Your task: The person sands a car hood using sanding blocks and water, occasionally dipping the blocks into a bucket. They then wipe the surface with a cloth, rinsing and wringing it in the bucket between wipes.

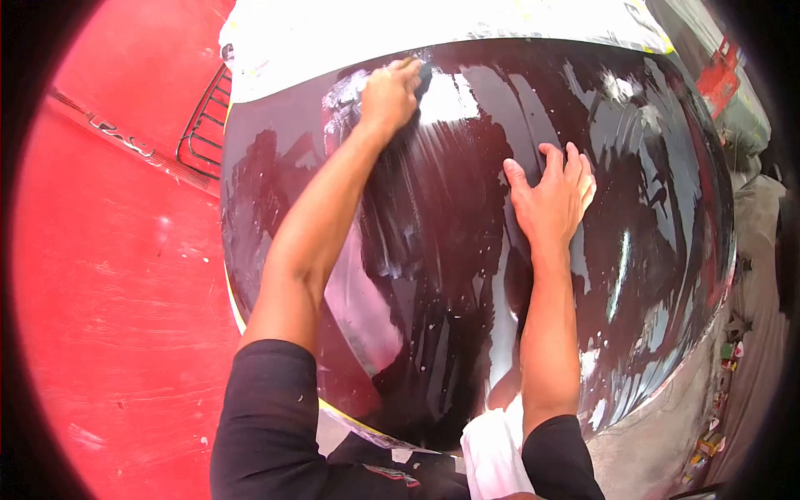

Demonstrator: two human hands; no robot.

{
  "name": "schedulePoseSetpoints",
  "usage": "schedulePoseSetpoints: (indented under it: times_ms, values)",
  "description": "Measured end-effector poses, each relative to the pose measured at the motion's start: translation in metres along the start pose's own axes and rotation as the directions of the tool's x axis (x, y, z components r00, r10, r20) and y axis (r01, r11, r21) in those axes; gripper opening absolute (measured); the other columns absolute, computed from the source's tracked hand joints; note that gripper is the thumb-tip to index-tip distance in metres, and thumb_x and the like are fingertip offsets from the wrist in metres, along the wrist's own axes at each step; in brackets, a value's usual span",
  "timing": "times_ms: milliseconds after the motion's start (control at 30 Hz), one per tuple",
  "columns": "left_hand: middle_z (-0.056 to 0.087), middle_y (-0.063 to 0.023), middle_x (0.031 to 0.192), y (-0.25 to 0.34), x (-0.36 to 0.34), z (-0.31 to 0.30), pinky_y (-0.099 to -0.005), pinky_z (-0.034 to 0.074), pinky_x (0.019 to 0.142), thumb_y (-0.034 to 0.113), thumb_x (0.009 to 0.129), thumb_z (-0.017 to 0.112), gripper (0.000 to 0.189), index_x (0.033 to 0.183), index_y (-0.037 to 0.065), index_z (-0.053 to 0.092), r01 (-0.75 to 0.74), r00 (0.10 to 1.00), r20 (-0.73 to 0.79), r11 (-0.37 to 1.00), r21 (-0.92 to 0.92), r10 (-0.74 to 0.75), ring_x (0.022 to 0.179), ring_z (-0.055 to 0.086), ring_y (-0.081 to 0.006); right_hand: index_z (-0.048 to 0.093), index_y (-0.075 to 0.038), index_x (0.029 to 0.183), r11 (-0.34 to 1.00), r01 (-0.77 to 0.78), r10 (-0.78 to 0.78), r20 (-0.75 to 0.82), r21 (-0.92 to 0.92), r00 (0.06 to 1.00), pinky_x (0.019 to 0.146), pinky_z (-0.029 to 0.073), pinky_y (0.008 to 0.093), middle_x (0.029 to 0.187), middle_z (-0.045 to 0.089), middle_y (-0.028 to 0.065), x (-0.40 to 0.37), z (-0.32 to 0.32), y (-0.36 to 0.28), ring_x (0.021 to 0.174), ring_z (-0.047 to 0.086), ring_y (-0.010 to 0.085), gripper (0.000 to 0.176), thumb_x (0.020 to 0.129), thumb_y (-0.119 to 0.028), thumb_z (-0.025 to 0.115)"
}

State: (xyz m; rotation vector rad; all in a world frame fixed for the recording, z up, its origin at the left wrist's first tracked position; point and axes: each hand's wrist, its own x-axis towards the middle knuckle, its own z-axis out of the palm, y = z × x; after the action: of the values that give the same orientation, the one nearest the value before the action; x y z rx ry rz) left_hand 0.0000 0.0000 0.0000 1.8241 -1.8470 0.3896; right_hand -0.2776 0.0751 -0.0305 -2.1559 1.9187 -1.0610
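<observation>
A dark maroon car hood (450, 242) fills the middle of the head view, wet and streaked with water and pale smears. My left hand (390, 96) is near its top edge, fingers bent and pressed to the surface. A small dark edge shows beside the fingertips; what it belongs to is hidden by the hand. Lower and to the right, my right hand (554, 200) rests over the hood with fingers spread and nothing in them.
White sheeting (433, 21) covers the area beyond the hood's top edge. A red wall or panel (125, 292) with a black metal rack (202, 125) stands at left. Grey draped cloth (762, 242) and small coloured items (712, 437) lie at right. A white cloth (493, 454) hangs in front of my body.
</observation>
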Motion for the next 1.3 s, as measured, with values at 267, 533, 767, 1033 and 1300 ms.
schedulePoseSetpoints:
  times_ms: [267, 533, 767, 1033, 1300]
  values:
    - [0.065, -0.0124, 0.120, 0.162, -0.256, -0.073, -0.0420, 0.048, 0.094, 0.001, 0.078, 0.070, 0.036, 0.112, 0.011, 0.072, -0.273, 0.949, 0.018, 0.849, -0.453, 0.314, 0.109, 0.062, -0.0320, 0.060, -0.009, 0.129, 1.000, 0.002, -0.001, -0.054, 0.012, 0.999, 0.118, 0.017, 0.0518, 0.148, 0.043, 0.0203, 0.004, -0.005, -0.004, 0.142, 0.029, 0.0359, 0.060, 0.085, -0.050, 0.066]
    - [0.064, -0.0177, 0.125, 0.105, -0.359, -0.210, -0.0419, 0.048, 0.098, 0.003, 0.087, 0.068, 0.040, 0.126, 0.006, 0.064, 0.117, 0.970, -0.136, 0.881, -0.458, -0.199, 0.113, 0.062, -0.0342, 0.065, -0.003, 0.110, 0.989, 0.032, -0.010, -0.155, 0.144, 0.988, 0.099, 0.041, 0.0468, 0.117, 0.062, 0.0172, -0.071, -0.016, 0.005, 0.114, 0.054, 0.0368, 0.043, 0.085, -0.039, 0.070]
    - [0.057, -0.0217, 0.133, -0.049, -0.432, -0.235, -0.0443, 0.042, 0.104, 0.003, 0.093, 0.060, 0.040, 0.133, 0.002, 0.058, 0.395, 0.848, -0.315, 0.905, -0.157, -0.425, 0.123, 0.054, -0.0379, 0.057, -0.004, 0.126, 0.928, 0.031, -0.179, 0.371, 0.371, 0.911, 0.083, 0.052, 0.0490, 0.111, 0.065, 0.0194, -0.232, -0.001, -0.248, 0.101, 0.064, 0.0388, 0.065, 0.086, -0.054, 0.066]
    - [0.051, -0.0236, 0.138, -0.114, -0.439, -0.193, -0.0455, 0.039, 0.107, 0.006, 0.099, 0.052, 0.038, 0.136, -0.002, 0.050, 0.357, 0.838, -0.332, 0.895, -0.267, -0.433, 0.127, 0.049, -0.0400, 0.043, -0.002, 0.133, 0.951, 0.260, -0.298, 0.280, 0.168, 0.912, 0.084, 0.046, 0.0467, 0.107, 0.056, 0.0177, -0.227, 0.076, -0.342, 0.101, 0.057, 0.0353, 0.073, 0.078, -0.032, 0.079]
    - [0.051, -0.0225, 0.136, -0.147, -0.456, -0.173, -0.0486, 0.041, 0.102, -0.004, 0.087, 0.062, 0.045, 0.130, 0.003, 0.054, 0.124, 0.918, -0.327, 0.946, -0.299, -0.224, 0.120, 0.051, -0.0413, 0.056, -0.001, 0.122, 0.931, 0.148, -0.318, 0.544, 0.333, 0.777, 0.092, 0.045, 0.0490, 0.108, 0.057, 0.0221, -0.180, 0.031, -0.283, 0.104, 0.056, 0.0379, 0.039, 0.089, -0.020, 0.062]
